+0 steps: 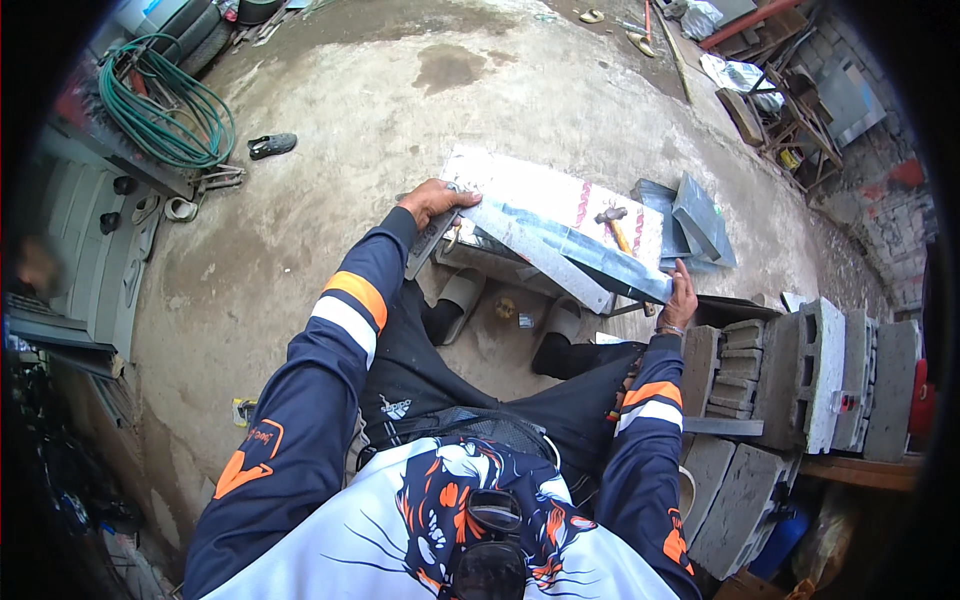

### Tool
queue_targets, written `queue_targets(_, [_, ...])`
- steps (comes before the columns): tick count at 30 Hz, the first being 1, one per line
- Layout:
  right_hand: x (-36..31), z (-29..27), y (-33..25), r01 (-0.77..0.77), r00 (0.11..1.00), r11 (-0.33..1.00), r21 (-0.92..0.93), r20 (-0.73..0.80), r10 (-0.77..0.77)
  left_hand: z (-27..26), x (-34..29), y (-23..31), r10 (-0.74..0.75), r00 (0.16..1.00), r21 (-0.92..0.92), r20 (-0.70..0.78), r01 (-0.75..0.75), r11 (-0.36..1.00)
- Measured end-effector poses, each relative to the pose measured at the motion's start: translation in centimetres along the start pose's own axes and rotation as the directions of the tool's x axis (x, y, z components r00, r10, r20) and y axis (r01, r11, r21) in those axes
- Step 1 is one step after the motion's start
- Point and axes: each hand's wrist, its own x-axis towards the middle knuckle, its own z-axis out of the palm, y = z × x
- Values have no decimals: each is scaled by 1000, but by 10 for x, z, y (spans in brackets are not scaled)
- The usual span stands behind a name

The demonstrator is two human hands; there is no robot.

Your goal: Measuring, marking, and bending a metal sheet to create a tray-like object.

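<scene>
A long piece of bent sheet metal (570, 245), shiny and grey, lies slantwise along the near edge of a low work table (510, 178) with a white, red-marked top. My left hand (437, 203) is closed on its left end, thumb on top. At the other end, lower and to the right, my right hand (680, 297) grips it with the fingers bent round the edge. A hammer (617, 228) with a wooden handle rests on the table top just beyond the metal. The undersides of both grips are hidden.
Grey metal box-shaped pieces (703, 218) lie right of the table. Concrete blocks (820, 375) are stacked beside my right arm. A coiled green hose (165, 105) hangs at the far left, near a dark shoe (272, 146). Scrap wood (790, 120) is piled at the far right.
</scene>
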Motion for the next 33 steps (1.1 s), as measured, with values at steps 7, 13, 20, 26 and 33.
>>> queue_targets(7, [-1, -6, 2, 11, 1000, 1000, -20, 14, -10, 5, -5, 0, 34, 999, -17, 1, -33, 999])
queue_targets(13, [-2, -3, 3, 22, 1000, 1000, -20, 11, -22, 4, -5, -2, 51, 999, -26, -16, -51, 998])
queue_targets(20, [2, -6, 7, 13, 1000, 999, 52, 6, -13, 8, -10, 3, 47, 999, -51, -15, -47, 998])
queue_targets(26, [2, -2, 7, 20, 1000, 1000, 6, -7, -20, 5, -16, -2, 56, 998, -9, -42, -57, 998])
queue_targets(33, [7, -14, 14, 7, 1000, 1000, 22, -20, -6, 14, -21, -9, 64, 998, -75, 6, -64, 995])
